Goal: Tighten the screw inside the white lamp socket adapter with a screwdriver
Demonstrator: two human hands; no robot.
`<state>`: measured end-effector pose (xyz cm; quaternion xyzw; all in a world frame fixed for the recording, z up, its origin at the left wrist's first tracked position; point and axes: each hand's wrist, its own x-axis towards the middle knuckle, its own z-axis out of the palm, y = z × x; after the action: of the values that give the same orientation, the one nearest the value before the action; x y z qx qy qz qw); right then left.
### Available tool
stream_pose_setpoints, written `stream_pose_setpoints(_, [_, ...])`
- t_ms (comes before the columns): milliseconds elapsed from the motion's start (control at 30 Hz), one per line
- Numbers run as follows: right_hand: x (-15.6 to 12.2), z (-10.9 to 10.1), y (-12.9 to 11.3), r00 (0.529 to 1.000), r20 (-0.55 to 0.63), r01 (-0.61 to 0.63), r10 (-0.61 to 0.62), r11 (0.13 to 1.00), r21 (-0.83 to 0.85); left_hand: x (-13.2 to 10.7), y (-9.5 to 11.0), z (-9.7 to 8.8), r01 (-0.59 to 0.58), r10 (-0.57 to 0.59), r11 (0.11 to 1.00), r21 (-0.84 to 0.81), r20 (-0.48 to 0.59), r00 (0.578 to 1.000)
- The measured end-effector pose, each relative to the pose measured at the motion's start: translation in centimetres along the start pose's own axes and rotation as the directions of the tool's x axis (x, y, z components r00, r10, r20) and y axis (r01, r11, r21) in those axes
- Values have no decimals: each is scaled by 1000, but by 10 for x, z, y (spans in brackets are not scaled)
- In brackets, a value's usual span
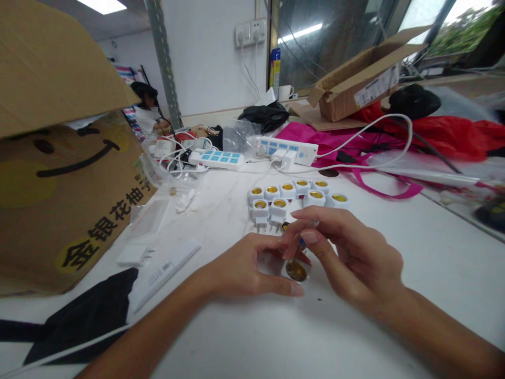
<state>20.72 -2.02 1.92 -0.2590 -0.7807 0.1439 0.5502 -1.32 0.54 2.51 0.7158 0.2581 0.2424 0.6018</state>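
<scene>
Head view: we take the cluster (294,197) of white lamp sockets with brass mouths, standing on the white counter (434,263), as our landmark.

Just in front of the cluster, both hands meet over a single socket (296,270), which rests on the counter with its brass mouth facing up. The left hand (244,268) comes in from the cluster's near left. Its fingers are curled on the socket's white body and its thumb lies along the near side. The right hand (355,258), on the cluster's near right, is closed in a narrow pinch on a small screwdriver (300,242), whose shaft slants down into the brass mouth. We cannot tell whether the tip touches a screw.

Behind the cluster lie two white power strips (288,150) with blue outlets and trailing white cords. Further behind and to the right we record an open carton (355,79) and pink and red bags (434,134). Left of the cluster stands a large printed box (59,200). Near-left of the cluster lie a long flat white part (165,271) and a black cloth (98,310). Far behind to the left, another person (148,113) sits well apart.
</scene>
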Motion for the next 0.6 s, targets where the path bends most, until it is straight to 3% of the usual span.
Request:
stream_pose_setpoints(400, [2,0,2,998,-67,3,-8,997,-76,1,-4,5,18,-17,1000,16,-79,997])
stream_pose_setpoints(600, [5,-1,-4,998,-36,-42,42,999,16,2,-4,6,-6,12,999,45,-138,990])
